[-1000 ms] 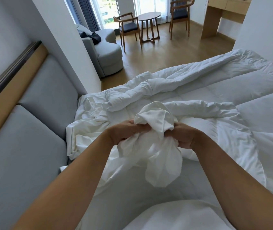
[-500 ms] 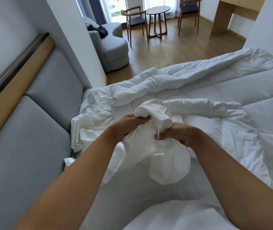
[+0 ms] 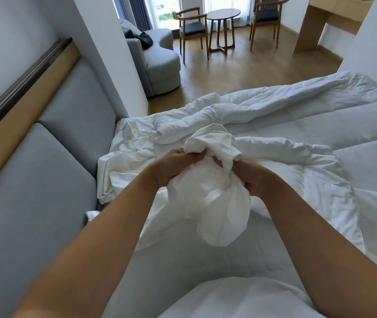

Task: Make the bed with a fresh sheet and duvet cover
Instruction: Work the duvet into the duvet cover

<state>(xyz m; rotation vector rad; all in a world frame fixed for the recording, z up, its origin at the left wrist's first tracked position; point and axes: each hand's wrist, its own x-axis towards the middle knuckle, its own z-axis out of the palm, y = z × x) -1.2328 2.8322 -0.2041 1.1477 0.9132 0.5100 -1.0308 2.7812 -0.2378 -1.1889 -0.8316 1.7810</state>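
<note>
A bunched white duvet cover (image 3: 215, 193) is held up over the bed between both hands. My left hand (image 3: 173, 166) grips its gathered top on the left side. My right hand (image 3: 251, 177) grips the fabric on the right, fingers curled into the folds. A loose lobe of the cover hangs down below the hands. Beneath lies a white quilted duvet (image 3: 320, 138), rumpled and folded across the mattress. A crumpled white sheet (image 3: 127, 161) is heaped by the headboard.
A grey padded headboard (image 3: 45, 171) with a wooden ledge runs along the left. Beyond the bed are a grey sofa (image 3: 160, 63), a round wooden table (image 3: 223, 14) with two chairs, a wooden desk (image 3: 320, 21) and white walls.
Both hands have worked the bunched cover, the right hand shifting its grip lower and right. The camera view has tilted up and turned, showing more of the floor.
</note>
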